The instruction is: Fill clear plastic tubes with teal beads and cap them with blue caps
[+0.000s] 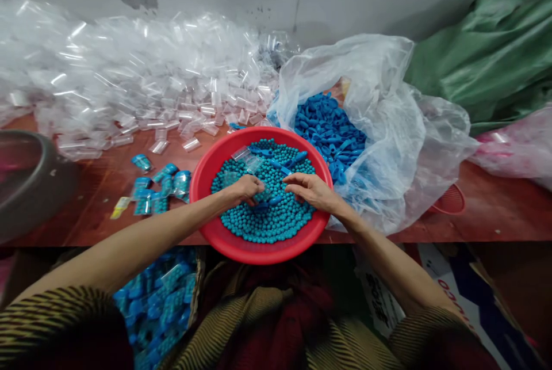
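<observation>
A red plastic basin [200,186] holds a bed of small turquoise beads [267,231]. My left hand [246,189] is closed over the basin's middle, its fingers around what looks like a small clear plastic container [264,191], partly hidden. Facing it, my right hand [314,191] hovers over the beads with fingers loosely bent and apart from the thumb; nothing shows between them. Blue plastic caps with a scoop-like shape [298,158] lie on the beads near my right fingertips. More clear containers [248,158] rest at the basin's far side.
Clear empty containers [142,82] are heaped along the wall. Filled blue-capped containers [159,186] lie left of the basin. An open plastic bag [388,122] holds blue caps [330,128] at right. A grey tub [52,186] stands far left; filled packs [159,301] sit below the table edge.
</observation>
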The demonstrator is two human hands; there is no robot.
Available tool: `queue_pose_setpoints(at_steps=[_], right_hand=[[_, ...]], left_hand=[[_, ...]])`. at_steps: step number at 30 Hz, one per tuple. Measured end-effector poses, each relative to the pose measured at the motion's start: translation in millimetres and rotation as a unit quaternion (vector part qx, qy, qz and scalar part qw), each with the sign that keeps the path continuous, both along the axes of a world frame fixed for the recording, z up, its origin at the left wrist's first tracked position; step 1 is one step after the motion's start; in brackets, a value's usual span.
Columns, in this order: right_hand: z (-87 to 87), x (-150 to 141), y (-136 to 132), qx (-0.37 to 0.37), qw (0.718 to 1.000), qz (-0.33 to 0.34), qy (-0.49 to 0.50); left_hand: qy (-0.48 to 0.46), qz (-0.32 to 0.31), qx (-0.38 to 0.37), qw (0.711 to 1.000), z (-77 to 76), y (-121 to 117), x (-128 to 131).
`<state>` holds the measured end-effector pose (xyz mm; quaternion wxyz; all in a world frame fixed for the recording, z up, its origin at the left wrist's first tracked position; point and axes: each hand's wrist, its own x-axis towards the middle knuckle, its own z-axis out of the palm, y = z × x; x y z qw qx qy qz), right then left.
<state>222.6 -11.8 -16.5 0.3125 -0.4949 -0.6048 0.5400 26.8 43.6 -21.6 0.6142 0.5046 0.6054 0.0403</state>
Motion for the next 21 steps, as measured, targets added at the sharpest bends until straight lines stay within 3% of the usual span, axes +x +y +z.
queue_pose_setpoints(at_steps=[4,7,11,14,18,21], right_hand=[[1.3,-2.8,-0.1,0.006,1.000,0.009,-0.004],[4.0,1.5,0.0,0.002,1.000,0.001,-0.004],[7.9,13.0,0.3,0.001,0.999,-0.027,-0.019],[9.9,15.9,1.7,0.046,0.995,-0.021,-0.091],[13.1,2.5,4.8,0.156,0.952,0.053,-0.257],[16.4,-16.0,5.7,0.175,0.907,0.133,-0.360]], left_hand=[[-0.029,0.006,-0.011,1.000,-6.7,6.4,29.8],[-0.098,-0.011,-0.039,0.994,-4.1,12.3,37.1],[-0.214,-0.029,-0.089,0.972,2.6,16.6,17.6],[-0.311,-0.018,-0.118,0.943,7.1,14.4,-3.9],[-0.364,0.017,-0.087,0.927,16.4,4.1,-24.5],[-0.369,0.044,-0.063,0.926,25.2,-6.5,-34.2]])
